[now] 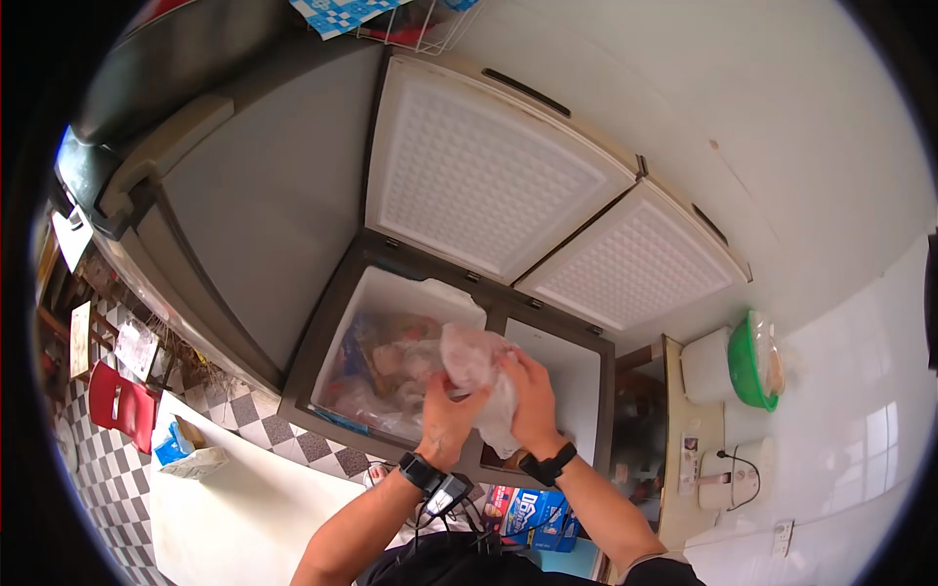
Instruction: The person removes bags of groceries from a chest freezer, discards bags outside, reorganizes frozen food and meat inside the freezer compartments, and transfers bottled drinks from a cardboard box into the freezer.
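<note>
Both hands are closed on a cloudy plastic bag (471, 356) with something pinkish inside; its exact contents cannot be made out. My left hand (449, 418) grips the bag's near left side, while my right hand (532, 405) holds its right side. The bag is above the divider and left compartment of a chest freezer (315, 344). Below and to the left, several plastic-wrapped packages (391, 363) fill that compartment. The white right compartment (572, 369) lies beside my right hand, its floor partly hidden by my arm and the bag.
Two raised freezer lids (489, 166) lean toward the wall. A tall grey refrigerator (269, 195) stands at left. A pale table (234, 508) is at lower left, with a red stool (122, 405) beyond. A green basin (747, 361), rice cooker (733, 474) and blue box (542, 520) are at right and below.
</note>
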`<act>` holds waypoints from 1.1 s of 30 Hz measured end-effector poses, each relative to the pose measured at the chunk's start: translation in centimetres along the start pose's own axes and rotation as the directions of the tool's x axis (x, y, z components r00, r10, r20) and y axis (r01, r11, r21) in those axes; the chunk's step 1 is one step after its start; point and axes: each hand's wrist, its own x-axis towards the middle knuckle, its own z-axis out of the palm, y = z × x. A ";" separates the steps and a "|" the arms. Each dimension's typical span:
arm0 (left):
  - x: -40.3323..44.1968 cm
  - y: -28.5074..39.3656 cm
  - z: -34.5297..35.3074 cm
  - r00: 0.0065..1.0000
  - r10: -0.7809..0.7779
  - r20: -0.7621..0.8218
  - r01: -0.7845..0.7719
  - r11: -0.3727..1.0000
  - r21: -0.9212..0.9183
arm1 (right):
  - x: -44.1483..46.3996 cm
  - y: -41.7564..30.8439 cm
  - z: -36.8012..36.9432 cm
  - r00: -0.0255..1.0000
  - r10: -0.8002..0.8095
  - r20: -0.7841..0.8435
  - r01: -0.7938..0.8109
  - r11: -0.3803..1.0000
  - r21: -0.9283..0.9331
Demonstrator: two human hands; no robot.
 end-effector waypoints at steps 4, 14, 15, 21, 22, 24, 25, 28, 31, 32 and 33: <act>-0.3 2.8 -1.2 0.959 -0.038 0.281 0.083 0.985 -0.151 | 1.1 0.6 -2.5 0.843 0.378 0.383 -0.538 0.596 0.595; 1.2 1.6 -4.8 0.926 -0.220 0.305 0.253 0.965 -0.073 | -2.5 1.0 -1.0 0.636 0.290 0.715 -0.570 -0.447 0.689; 1.3 1.5 -4.8 0.924 -0.225 0.308 0.258 0.963 -0.070 | -2.7 0.9 -0.8 0.635 0.293 0.715 -0.560 -0.464 0.687; 1.8 0.8 -5.0 0.888 -0.131 0.441 0.176 0.982 -0.062 | -3.6 1.2 -0.1 0.603 0.324 0.729 -0.545 -0.499 0.674; 2.1 0.3 -5.0 0.883 -0.124 0.452 0.162 0.986 -0.046 | -3.7 1.4 0.0 0.596 0.334 0.730 -0.548 -0.496 0.674; 2.2 -0.6 -5.4 0.885 -0.123 0.449 0.150 0.988 -0.024 | -3.9 1.6 0.3 0.579 0.354 0.734 -0.560 -0.481 0.674; 2.0 -0.9 -5.2 0.890 -0.142 0.433 0.140 0.989 0.037 | -4.0 1.7 0.4 0.571 0.363 0.736 -0.566 -0.476 0.673; 2.0 -1.5 -5.7 0.874 -0.180 0.451 0.114 0.979 0.170 | -4.4 2.3 0.8 0.542 0.400 0.739 -0.586 -0.450 0.674; 2.5 -4.5 -7.3 0.844 -0.176 0.507 0.051 0.967 0.251 | -5.0 3.8 0.6 0.515 0.443 0.734 -0.611 -0.410 0.677; 2.6 -5.4 -8.4 0.849 -0.229 0.477 -0.001 0.901 0.435 | -5.3 4.5 0.5 0.508 0.460 0.729 -0.620 -0.393 0.680; 2.8 -6.3 -9.8 0.856 -0.275 0.437 -0.052 0.796 0.603 | -5.5 5.4 0.3 0.498 0.477 0.724 -0.632 -0.373 0.680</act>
